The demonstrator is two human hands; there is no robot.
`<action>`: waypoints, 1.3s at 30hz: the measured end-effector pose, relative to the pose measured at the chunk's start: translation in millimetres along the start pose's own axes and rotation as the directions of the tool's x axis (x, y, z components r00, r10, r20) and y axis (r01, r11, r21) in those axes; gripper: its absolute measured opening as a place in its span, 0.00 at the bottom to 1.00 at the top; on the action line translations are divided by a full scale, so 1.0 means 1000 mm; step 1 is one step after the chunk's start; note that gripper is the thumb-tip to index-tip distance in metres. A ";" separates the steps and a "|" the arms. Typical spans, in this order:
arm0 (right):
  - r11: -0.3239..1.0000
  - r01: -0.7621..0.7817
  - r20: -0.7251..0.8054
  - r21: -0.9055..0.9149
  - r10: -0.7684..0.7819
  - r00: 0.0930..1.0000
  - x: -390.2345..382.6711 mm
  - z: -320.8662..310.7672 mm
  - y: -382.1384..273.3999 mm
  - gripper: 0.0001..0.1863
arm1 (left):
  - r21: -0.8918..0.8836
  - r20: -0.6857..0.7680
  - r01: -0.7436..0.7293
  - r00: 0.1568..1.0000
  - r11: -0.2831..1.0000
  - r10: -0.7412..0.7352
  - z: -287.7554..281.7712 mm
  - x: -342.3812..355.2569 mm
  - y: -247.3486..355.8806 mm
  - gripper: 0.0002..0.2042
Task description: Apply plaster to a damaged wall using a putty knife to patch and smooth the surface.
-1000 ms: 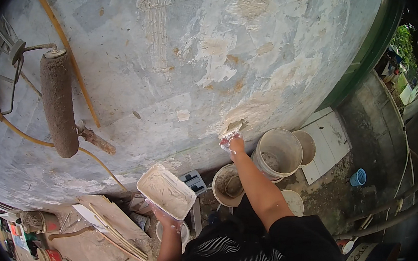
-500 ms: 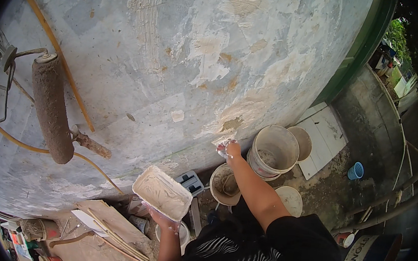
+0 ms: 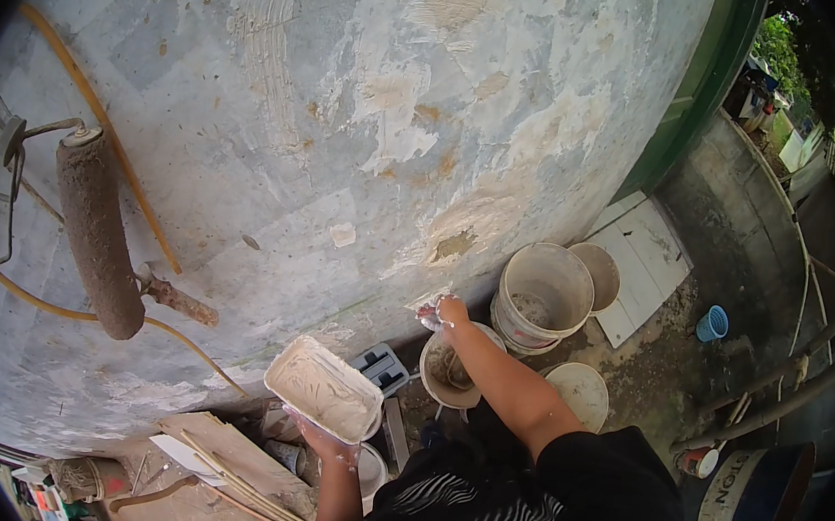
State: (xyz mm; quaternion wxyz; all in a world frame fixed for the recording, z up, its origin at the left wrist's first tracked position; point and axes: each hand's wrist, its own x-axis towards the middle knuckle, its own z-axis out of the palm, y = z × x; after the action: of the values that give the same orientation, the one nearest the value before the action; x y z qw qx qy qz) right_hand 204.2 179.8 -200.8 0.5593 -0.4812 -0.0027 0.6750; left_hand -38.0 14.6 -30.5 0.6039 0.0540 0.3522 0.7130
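Note:
My left hand supports a white rectangular tub from beneath and behind. Pale wet putty coats the tub's inside. My right hand is closed around a small putty-smeared tool, its exact shape mostly hidden by the fingers. Tool and hand are close to the lower wall, below a fresh patch of putty with a rough brown hollow. Pale putty patches and streaks are spread over the grey wall.
Right of my hand stand a large bucket and a smaller bucket. A paint roller and yellow hose hang at left. Boards lie lower left. A blue basket and dark drum stand farther right.
My right hand has moved down and slightly left, away from the rough hollow. The left hand still holds the tub at nearly the same place. The view has shifted slightly.

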 end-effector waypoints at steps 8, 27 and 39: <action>0.911 0.316 0.294 -0.265 -0.235 0.926 -0.055 0.076 -0.032 0.14 | 0.082 0.027 -0.015 1.000 0.997 0.013 -0.009 0.003 0.003 0.29; 0.804 0.589 0.323 -0.084 -0.537 0.779 -0.256 -0.018 -0.011 0.25 | 0.099 0.251 0.160 0.951 0.982 -0.180 0.020 -0.008 -0.026 0.30; 0.715 0.666 0.486 -0.210 -0.515 0.706 -0.303 0.013 -0.021 0.17 | -0.051 0.295 0.164 0.945 0.985 -0.142 0.018 -0.018 0.006 0.29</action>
State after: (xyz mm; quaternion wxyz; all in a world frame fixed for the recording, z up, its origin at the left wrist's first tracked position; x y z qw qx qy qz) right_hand 184.5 -35.0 13.0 0.6347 -0.4041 -0.3993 0.5238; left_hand -29.3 5.9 -7.6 0.7042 0.1080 0.2360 0.6609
